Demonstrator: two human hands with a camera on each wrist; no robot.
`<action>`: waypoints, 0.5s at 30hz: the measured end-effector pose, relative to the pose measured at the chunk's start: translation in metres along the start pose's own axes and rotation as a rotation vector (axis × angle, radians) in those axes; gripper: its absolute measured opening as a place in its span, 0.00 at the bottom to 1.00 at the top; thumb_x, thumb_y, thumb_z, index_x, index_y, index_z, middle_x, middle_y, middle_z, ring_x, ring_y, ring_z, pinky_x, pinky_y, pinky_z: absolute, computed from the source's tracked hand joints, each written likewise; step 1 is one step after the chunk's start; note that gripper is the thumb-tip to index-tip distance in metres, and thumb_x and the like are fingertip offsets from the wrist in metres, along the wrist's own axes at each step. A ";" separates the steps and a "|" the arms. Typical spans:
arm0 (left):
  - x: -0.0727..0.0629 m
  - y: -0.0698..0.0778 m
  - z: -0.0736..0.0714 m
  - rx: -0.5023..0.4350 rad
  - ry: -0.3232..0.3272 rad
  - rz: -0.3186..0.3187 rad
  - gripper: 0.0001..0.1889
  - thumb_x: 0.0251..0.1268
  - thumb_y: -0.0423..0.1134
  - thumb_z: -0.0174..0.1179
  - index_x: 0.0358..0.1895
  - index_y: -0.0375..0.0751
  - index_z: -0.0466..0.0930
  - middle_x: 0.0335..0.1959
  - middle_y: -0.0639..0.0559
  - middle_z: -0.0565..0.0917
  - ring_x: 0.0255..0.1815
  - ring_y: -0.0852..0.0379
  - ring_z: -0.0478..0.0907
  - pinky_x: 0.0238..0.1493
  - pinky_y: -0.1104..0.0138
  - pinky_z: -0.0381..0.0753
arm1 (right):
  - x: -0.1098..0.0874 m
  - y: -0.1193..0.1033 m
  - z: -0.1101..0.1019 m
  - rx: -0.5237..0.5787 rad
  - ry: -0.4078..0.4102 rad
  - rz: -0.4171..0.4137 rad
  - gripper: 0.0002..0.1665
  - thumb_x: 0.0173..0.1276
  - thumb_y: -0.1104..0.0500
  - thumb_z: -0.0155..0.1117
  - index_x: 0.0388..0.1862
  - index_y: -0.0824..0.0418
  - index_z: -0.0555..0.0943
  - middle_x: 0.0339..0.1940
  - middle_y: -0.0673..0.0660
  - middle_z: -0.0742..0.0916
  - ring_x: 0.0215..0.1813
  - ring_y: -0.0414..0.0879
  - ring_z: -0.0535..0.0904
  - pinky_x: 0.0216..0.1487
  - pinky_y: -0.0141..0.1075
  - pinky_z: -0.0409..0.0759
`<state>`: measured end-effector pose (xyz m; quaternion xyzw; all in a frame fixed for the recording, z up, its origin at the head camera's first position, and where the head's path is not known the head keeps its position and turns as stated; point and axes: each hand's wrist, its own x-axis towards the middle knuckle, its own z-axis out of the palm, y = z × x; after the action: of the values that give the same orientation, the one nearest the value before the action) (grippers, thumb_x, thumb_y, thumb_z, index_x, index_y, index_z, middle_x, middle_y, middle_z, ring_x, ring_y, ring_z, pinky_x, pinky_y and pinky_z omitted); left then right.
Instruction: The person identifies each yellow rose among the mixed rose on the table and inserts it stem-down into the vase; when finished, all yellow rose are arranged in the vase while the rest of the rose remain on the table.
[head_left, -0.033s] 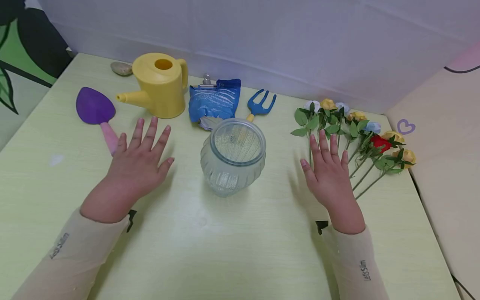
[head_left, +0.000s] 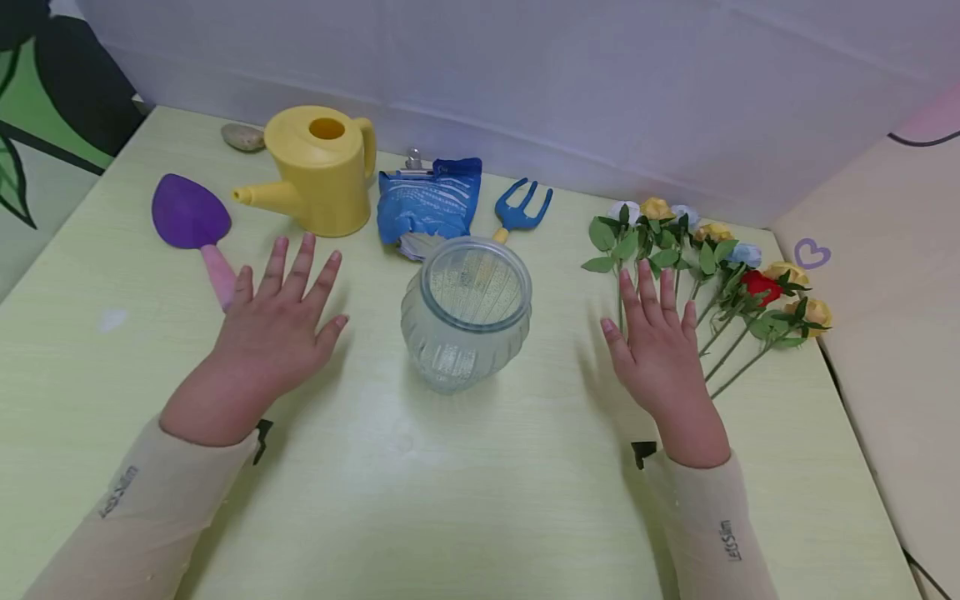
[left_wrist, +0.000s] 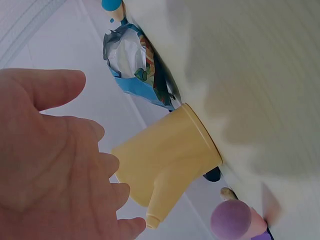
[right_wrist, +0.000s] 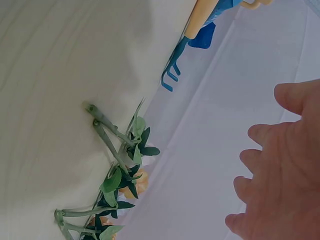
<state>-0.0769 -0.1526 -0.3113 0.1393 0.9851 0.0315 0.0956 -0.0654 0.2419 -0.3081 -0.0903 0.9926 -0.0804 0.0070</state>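
Observation:
My left hand [head_left: 273, 337], palm down with fingers spread, hovers over the table by the pink handle of a purple toy shovel [head_left: 191, 212]. Beyond its fingertips stands a yellow watering can [head_left: 322, 179], which the left wrist view shows from the side. My right hand [head_left: 660, 350] is held flat over the stems of several artificial roses [head_left: 761, 287], fingers pointing away from me. Neither hand holds anything. Between the two hands a ribbed clear glass vase [head_left: 465, 350] stands upright. In the right wrist view, green stems [right_wrist: 107, 125] lie on the table, apart from the hand.
Behind the vase a blue bag [head_left: 431, 204] closed with a metal clip leans near the backdrop. A blue toy fork [head_left: 521, 208] lies to its right, its handle partly hidden by the vase. A stone [head_left: 242, 137] sits at the back left. A wall borders the table [head_left: 450, 500] on the right.

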 end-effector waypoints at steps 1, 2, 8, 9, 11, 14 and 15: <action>0.000 0.000 0.000 0.001 0.002 0.001 0.35 0.72 0.52 0.36 0.73 0.41 0.33 0.72 0.39 0.26 0.67 0.44 0.14 0.63 0.36 0.32 | 0.000 0.000 0.000 0.000 0.000 0.001 0.36 0.75 0.41 0.30 0.75 0.54 0.37 0.74 0.51 0.36 0.71 0.46 0.21 0.67 0.60 0.28; 0.000 0.000 0.000 0.002 0.002 0.002 0.35 0.72 0.52 0.36 0.73 0.41 0.33 0.72 0.39 0.26 0.67 0.44 0.14 0.63 0.36 0.33 | 0.000 0.000 0.000 0.001 0.000 0.001 0.37 0.75 0.41 0.30 0.75 0.54 0.37 0.74 0.51 0.36 0.71 0.46 0.21 0.67 0.60 0.28; -0.001 -0.001 -0.005 -0.052 0.059 0.044 0.35 0.73 0.51 0.37 0.73 0.43 0.31 0.72 0.41 0.26 0.68 0.45 0.15 0.63 0.36 0.34 | 0.000 0.003 -0.003 0.079 0.007 -0.012 0.36 0.75 0.41 0.28 0.75 0.55 0.38 0.74 0.53 0.37 0.71 0.47 0.23 0.66 0.61 0.29; 0.000 -0.001 -0.006 -0.098 0.087 0.072 0.35 0.73 0.51 0.37 0.73 0.44 0.31 0.72 0.42 0.26 0.69 0.46 0.17 0.64 0.37 0.35 | 0.001 0.005 -0.004 0.119 0.004 -0.016 0.36 0.75 0.42 0.29 0.75 0.55 0.38 0.75 0.54 0.38 0.72 0.47 0.23 0.66 0.61 0.30; 0.000 -0.001 -0.011 -0.251 0.150 0.149 0.35 0.73 0.50 0.39 0.73 0.47 0.31 0.73 0.45 0.28 0.71 0.48 0.21 0.66 0.39 0.36 | 0.002 0.009 -0.006 0.225 -0.002 -0.032 0.35 0.76 0.45 0.30 0.75 0.56 0.39 0.75 0.55 0.39 0.72 0.49 0.25 0.65 0.63 0.31; 0.000 0.001 -0.017 -0.592 0.192 0.309 0.38 0.70 0.51 0.47 0.74 0.51 0.33 0.74 0.51 0.33 0.73 0.51 0.29 0.67 0.43 0.39 | 0.005 0.020 -0.011 0.419 -0.033 -0.020 0.34 0.77 0.49 0.35 0.75 0.57 0.41 0.75 0.57 0.40 0.73 0.52 0.27 0.65 0.65 0.35; 0.001 0.003 -0.017 -0.723 0.192 0.364 0.40 0.68 0.51 0.51 0.74 0.52 0.34 0.74 0.53 0.36 0.73 0.52 0.32 0.68 0.43 0.41 | 0.007 0.025 -0.012 0.471 -0.038 0.002 0.34 0.77 0.49 0.37 0.75 0.58 0.43 0.75 0.59 0.42 0.73 0.54 0.30 0.65 0.65 0.37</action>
<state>-0.0806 -0.1505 -0.2945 0.2651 0.8744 0.4045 0.0389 -0.0767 0.2670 -0.2998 -0.0865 0.9463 -0.3080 0.0468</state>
